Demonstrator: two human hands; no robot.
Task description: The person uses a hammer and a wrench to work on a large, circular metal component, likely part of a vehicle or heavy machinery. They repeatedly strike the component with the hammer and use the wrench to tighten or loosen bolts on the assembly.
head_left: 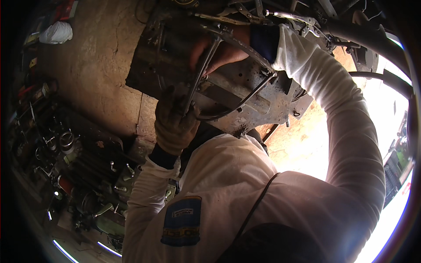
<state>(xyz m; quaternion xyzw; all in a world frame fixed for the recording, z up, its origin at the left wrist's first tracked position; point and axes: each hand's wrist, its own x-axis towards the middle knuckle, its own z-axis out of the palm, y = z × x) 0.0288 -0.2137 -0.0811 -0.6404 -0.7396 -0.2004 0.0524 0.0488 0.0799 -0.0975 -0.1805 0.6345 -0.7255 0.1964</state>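
A frame of bent, welded metal rods (251,102) stands on a dark, stained steel worktable (266,115). My left hand (176,120), in a worn work glove, is closed around the lower end of the frame's near straight bar. Bare, my right hand (226,53) reaches in from the right among the frame's rods, low over the tabletop. A bar crosses in front of its fingers, which are blurred and in shadow. I cannot make out whether they hold anything.
Locking pliers and clamps (298,19) crowd the table's far edge, near a thick dark pipe (366,41). A machine with several levers and handles (94,175) stands at the lower left. A white bundle (56,33) lies at the far left.
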